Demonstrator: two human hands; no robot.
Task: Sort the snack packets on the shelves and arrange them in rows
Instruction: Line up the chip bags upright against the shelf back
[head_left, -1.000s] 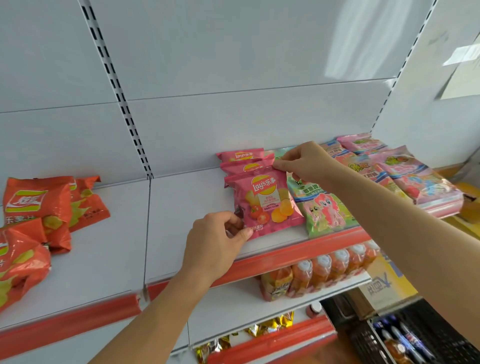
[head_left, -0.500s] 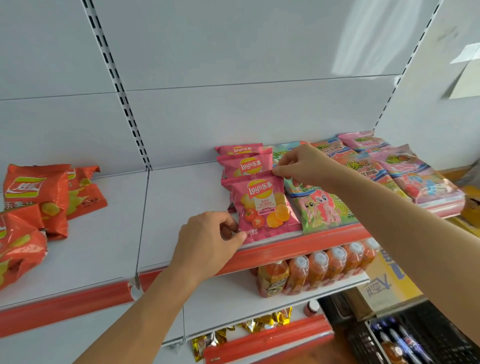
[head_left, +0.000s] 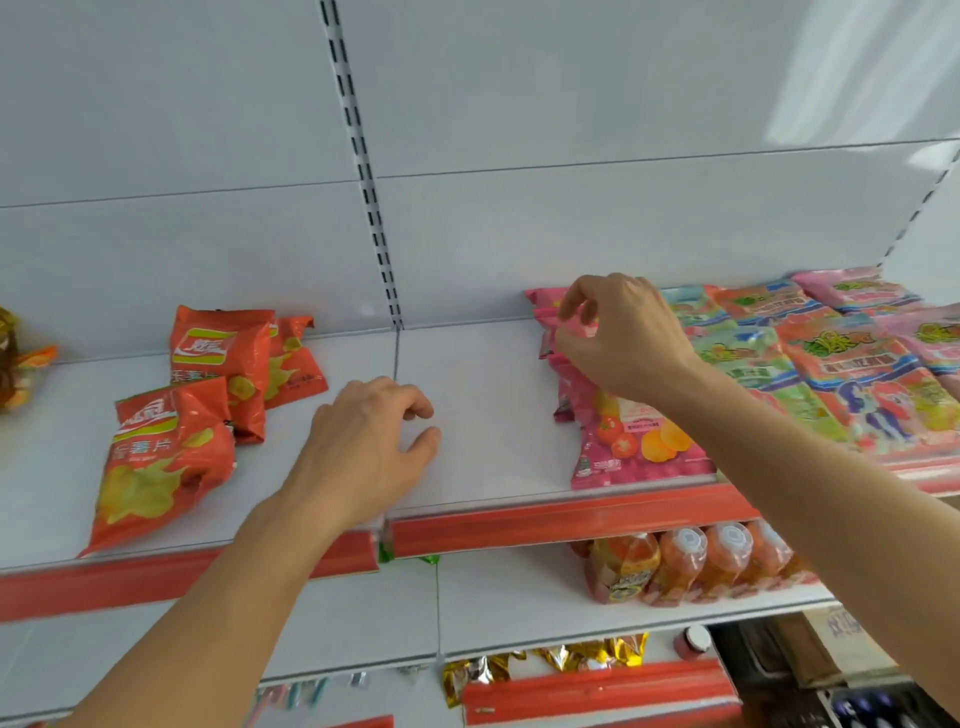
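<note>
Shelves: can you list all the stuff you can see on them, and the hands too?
Orange chip packets: three, orange-red, top shelf, left.
Pink chip packets: a stacked row, count unclear, top shelf, middle.
Cartoon snack packets: several, pink and green, top shelf, right.
Drink bottles: about four, orange, lower shelf, right.
Gold packets: a few, bottom shelf.
Shelf edge strip: red.
Left hands part: empty, over bare shelf.
Right hands part: pinching a pink packet.
</note>
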